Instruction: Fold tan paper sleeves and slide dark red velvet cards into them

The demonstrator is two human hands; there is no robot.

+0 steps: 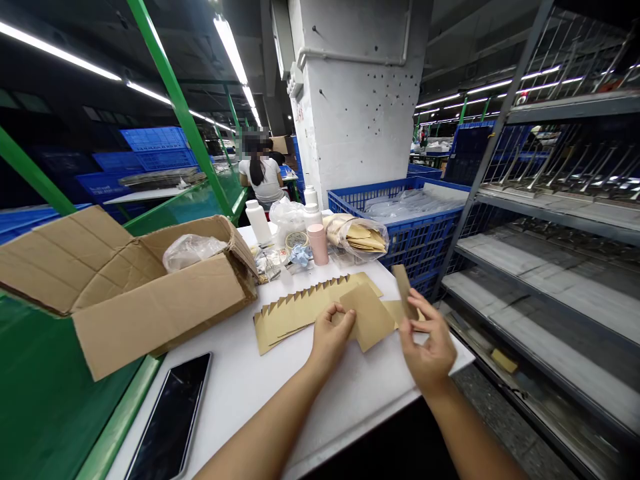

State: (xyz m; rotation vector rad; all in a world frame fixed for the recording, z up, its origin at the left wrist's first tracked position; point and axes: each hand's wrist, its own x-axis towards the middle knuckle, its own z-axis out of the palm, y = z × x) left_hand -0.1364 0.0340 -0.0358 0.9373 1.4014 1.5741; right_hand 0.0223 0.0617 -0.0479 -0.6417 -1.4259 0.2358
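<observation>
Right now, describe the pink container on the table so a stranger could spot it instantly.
At the far end of the white table, just right of the open cardboard box, a blue plastic crate stands behind white bottles. Among them, the upright pale pink cylinder is the only pink one.

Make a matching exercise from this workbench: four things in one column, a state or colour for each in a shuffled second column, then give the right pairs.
Things:
1. kraft paper pieces
2. smartphone
3. cardboard box
4. plastic crate

States:
A. blue, beyond the table
B. open, with flaps spread
C. fanned out and overlapping on the table
D. lying flat with its dark screen up

Pairs: 1-C; 2-D; 3-B; 4-A.
</observation>
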